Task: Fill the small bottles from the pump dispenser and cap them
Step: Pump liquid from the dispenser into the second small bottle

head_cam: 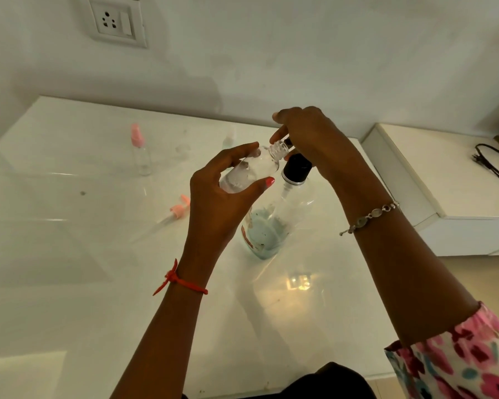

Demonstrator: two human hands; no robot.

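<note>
black pump collar (296,168), pink cap (135,135), floral sleeve (455,361)

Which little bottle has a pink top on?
The standing bottle far left on the table. The held bottle in the left hand has a bare neck.

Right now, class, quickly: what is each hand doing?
The left hand grips the uncapped small bottle, tilted toward the nozzle.
The right hand is curled over the pump dispenser, holding its head.
</note>
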